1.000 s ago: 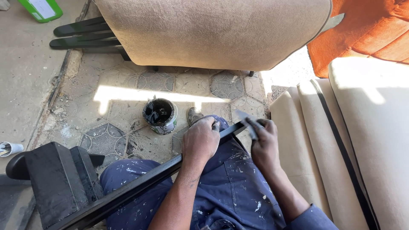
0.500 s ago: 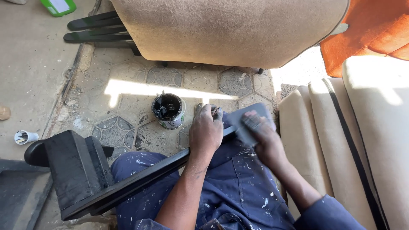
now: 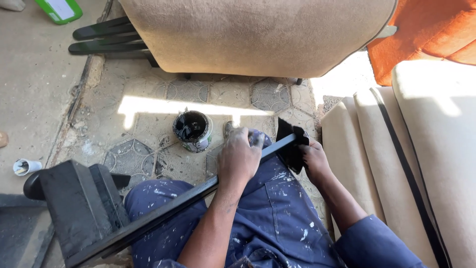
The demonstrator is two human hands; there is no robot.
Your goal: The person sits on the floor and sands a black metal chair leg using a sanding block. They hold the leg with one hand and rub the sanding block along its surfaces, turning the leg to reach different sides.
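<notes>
A long black bar point(image 3: 163, 216) is gripped from above by the left hand point(image 3: 239, 158), the fingers curled closed over it near its far end, while a black cloth-like pad point(image 3: 291, 144) is pinched against that end by the right hand point(image 3: 313, 161), closed around it. The bar is laid slantwise across the lap, over blue paint-spattered trousers point(image 3: 277, 213), rising from lower left to upper right. At the far left, a small white cup point(image 3: 25, 167) is seen lying on the concrete floor point(image 3: 34, 74), and a green and white container point(image 3: 58, 9) is cut off by the top edge. A black block-shaped piece point(image 3: 74, 208) is joined to the bar's lower end, just beside the left knee. Further right, an open tin of black paint point(image 3: 192, 130) is set upright on the patterned tiles point(image 3: 148, 106), near the left hand but apart from it. Above, 2 black slats point(image 3: 106, 39) are tucked under a tan upholstered cushion point(image 3: 258, 34). At the right, cream cushions point(image 3: 426, 149) with a black strip are stacked, with an orange cushion point(image 3: 426, 34) in the top corner.
</notes>
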